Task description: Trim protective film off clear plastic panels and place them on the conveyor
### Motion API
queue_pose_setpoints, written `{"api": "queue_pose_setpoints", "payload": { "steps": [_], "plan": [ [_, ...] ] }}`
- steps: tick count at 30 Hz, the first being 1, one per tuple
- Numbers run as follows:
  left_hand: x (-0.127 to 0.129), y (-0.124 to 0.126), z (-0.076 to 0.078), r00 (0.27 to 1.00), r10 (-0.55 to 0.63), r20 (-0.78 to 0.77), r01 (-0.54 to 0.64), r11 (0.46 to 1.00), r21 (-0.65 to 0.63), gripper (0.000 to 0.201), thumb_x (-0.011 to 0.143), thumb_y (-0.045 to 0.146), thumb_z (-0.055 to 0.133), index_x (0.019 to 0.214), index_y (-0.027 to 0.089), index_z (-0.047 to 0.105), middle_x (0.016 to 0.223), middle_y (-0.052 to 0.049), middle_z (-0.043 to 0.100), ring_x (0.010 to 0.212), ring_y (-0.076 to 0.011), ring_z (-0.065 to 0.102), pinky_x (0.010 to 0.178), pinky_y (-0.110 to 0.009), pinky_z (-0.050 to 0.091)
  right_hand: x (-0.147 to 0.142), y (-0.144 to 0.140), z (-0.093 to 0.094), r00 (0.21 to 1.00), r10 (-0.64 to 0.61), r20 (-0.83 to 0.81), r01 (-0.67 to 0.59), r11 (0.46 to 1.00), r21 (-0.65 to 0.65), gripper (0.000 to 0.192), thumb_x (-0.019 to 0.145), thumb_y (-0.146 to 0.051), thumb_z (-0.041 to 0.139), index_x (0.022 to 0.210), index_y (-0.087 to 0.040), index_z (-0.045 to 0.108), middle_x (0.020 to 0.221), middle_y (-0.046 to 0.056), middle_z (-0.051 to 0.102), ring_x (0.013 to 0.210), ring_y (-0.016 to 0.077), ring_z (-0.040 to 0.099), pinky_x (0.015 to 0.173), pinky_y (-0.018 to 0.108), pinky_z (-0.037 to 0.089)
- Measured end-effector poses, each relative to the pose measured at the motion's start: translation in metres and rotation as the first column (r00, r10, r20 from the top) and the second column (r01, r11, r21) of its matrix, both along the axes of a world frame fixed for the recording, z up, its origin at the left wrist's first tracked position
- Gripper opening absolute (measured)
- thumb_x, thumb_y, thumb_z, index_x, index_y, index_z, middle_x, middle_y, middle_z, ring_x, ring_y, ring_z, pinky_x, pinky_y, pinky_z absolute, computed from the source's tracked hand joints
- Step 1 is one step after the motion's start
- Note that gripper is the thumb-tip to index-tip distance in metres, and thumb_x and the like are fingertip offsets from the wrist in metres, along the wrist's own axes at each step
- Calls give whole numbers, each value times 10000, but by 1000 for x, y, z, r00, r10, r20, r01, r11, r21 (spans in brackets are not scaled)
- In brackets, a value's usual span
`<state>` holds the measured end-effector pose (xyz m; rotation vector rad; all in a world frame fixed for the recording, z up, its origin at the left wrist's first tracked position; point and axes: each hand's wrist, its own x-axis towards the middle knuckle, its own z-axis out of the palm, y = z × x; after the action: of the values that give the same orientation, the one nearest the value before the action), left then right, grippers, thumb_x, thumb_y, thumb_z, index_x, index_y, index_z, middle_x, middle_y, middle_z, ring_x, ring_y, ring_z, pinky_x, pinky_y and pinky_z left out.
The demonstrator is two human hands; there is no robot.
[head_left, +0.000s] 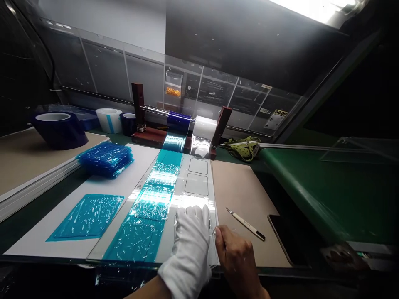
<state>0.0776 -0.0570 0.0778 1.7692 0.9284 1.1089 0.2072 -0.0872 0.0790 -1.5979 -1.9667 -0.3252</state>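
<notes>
My left hand (190, 234), in a white glove, lies with its fingers stretched out on the clear film (199, 166) over a board marked with rounded rectangles. Beside it my bare right hand (237, 251) is closed, thumb and finger pinching what looks like the film's right edge. The clear film runs down from a white roll (205, 126). Left of my gloved hand, a blue film strip (140, 226) comes down from a dark blue roll (179, 120) on the same stand. A cut blue film piece (89, 216) rests on white paper further left.
A stack of blue film pieces (106, 158) stands at left, near a big blue tape roll (60, 131). A craft knife (246, 224) and a phone (286, 238) lie right of my hands. The wooden stand (139, 108) is behind; a green conveyor belt (330, 187) runs at right.
</notes>
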Motion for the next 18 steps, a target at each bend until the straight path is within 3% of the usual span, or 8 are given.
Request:
{"api": "queue_pose_setpoints", "payload": {
  "steps": [3,5,8,10,13,15,16,18],
  "plan": [
    [0,0,-5,1000,-19,13,18,998,53,807,863,566,205,1414,-4,355,1352,-275,446,1385,-543,-108,1053,-631,-245,3,-5,1,989,-18,-144,15,1000,-23,396,994,-273,346,676,-192,568,476,-12,518,392,128,495,457,272,283],
    [-6,3,-9,998,-37,-56,41,995,88,790,833,541,361,1441,37,321,1419,-255,389,1382,-560,-78,1048,-643,-241,8,-8,1,908,-65,-415,12,992,-128,402,986,-366,368,710,-186,599,478,-23,488,402,122,469,450,254,305],
    [-16,6,-21,959,-80,-271,116,986,120,1056,604,555,699,1484,145,282,1437,-249,353,1321,-619,154,1048,-730,-93,13,-9,-2,544,-166,-822,-136,950,-281,444,940,-509,428,749,-170,639,449,-66,360,395,93,342,426,231,283],
    [-17,3,-37,946,-57,-319,118,977,176,1239,533,581,777,1519,185,140,1451,-245,331,1332,-569,226,1085,-702,49,12,-6,-5,270,-216,-938,-267,920,-288,459,876,-569,514,729,-156,650,428,-92,285,394,68,230,414,216,218],
    [-8,-5,-59,966,4,-257,68,960,271,1348,601,664,727,1490,182,-165,1510,-252,221,1391,-455,244,1123,-581,214,11,-1,-8,53,-264,-963,-384,885,-263,459,791,-602,608,669,-159,624,412,-113,243,404,48,149,419,205,163],
    [0,-9,-62,956,69,-286,36,938,344,1356,621,699,683,1458,174,-245,1513,-265,203,1379,-438,287,1101,-572,277,14,-1,-6,99,-275,-956,-360,886,-292,473,808,-613,578,658,-165,606,418,-108,254,399,51,161,410,206,154],
    [2,-10,-57,931,118,-345,20,928,371,1336,623,696,671,1467,170,-221,1501,-266,233,1358,-446,319,1087,-590,286,16,-2,-4,192,-267,-944,-308,898,-316,477,837,-608,541,667,-167,608,422,-100,272,393,56,185,405,209,154],
    [4,-11,-37,819,209,-534,19,920,390,1264,617,655,663,1505,148,-81,1448,-264,338,1288,-468,392,1062,-640,272,19,-6,-1,496,-225,-839,-134,935,-330,460,894,-557,477,691,-169,619,446,-63,371,393,76,293,414,223,193]
  ]
}}
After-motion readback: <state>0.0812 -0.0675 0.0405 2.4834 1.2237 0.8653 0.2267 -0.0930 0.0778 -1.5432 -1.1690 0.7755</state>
